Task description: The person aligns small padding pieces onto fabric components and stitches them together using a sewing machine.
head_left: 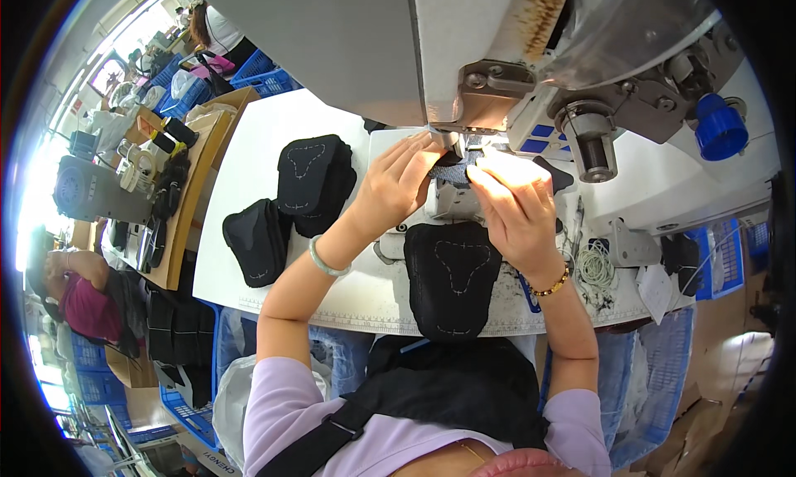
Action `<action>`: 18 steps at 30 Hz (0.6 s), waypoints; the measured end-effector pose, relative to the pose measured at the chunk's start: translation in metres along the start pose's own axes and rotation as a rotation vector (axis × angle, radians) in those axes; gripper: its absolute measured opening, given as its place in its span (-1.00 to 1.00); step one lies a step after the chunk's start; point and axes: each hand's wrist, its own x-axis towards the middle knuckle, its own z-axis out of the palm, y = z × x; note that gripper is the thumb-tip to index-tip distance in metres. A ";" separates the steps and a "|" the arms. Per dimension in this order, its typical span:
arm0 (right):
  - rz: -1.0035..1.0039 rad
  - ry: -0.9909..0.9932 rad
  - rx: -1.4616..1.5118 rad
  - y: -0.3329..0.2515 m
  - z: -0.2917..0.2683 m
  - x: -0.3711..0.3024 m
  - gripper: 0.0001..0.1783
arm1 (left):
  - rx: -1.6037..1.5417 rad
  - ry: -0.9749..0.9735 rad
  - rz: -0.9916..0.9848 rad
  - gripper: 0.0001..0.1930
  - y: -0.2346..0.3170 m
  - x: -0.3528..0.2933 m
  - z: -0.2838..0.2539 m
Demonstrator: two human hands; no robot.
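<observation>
Under the head of a white sewing machine (348,42), both hands pinch a small dark grey fabric piece (450,174). My left hand (396,181) grips its left side, fingertips close to the needle area. On the other side my right hand (518,208) has its thumb and fingers closed on the right part; bright lamp light washes over the knuckles. The needle itself is hidden. Just below the hands, near the table's front edge, lies a stack of black padded pieces (453,282) with white dashed outlines. Two more stacks, one larger (311,174) and one smaller (255,243), lie to the left.
The white table (236,166) has a ruler strip along its curved front edge. Tangled pale thread (594,266) lies at the right. A blue knob (720,127) juts from the machine. Blue baskets (663,377) stand below; another person (89,299) sits at far left.
</observation>
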 end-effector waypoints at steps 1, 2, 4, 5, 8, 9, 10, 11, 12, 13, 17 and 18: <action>0.022 -0.004 -0.014 -0.001 -0.001 0.000 -0.70 | 0.021 -0.008 0.006 -0.68 0.000 0.000 0.000; 0.046 -0.008 -0.030 -0.001 -0.001 0.000 -0.71 | 0.038 -0.016 0.012 -0.69 0.000 0.000 -0.001; 0.070 -0.009 -0.010 0.000 -0.003 0.003 -0.73 | -0.003 -0.063 0.000 -0.72 0.000 0.001 -0.006; 0.091 -0.009 0.016 0.000 -0.003 0.004 -0.75 | -0.037 -0.110 -0.015 -0.73 -0.001 0.002 -0.011; 0.107 -0.010 0.028 -0.001 -0.001 0.007 -0.75 | -0.307 -0.023 -0.375 -0.83 -0.013 0.000 -0.023; 0.105 -0.012 0.033 -0.002 -0.001 0.007 -0.75 | -0.301 -0.020 -0.613 -0.82 -0.015 0.007 -0.015; 0.109 -0.020 0.035 -0.002 -0.001 0.008 -0.76 | -0.346 -0.078 -0.670 -0.79 -0.028 0.011 -0.011; 0.114 -0.027 0.032 0.000 -0.003 0.008 -0.76 | -0.301 -0.265 -0.670 -0.78 -0.034 0.019 -0.010; 0.114 -0.028 0.032 0.000 -0.003 0.008 -0.76 | -0.253 -0.452 -0.666 -0.78 -0.036 0.024 -0.010; 0.108 -0.025 0.044 0.000 -0.004 0.008 -0.76 | -0.662 -0.379 -0.939 -0.78 -0.031 0.027 -0.009; 0.115 0.001 0.080 0.005 0.000 0.006 -0.73 | -1.253 -0.339 -1.386 -0.78 -0.035 0.032 -0.013; 0.118 0.021 0.095 0.005 0.001 0.006 -0.72 | -1.484 -0.289 -1.313 -0.77 -0.038 0.027 -0.012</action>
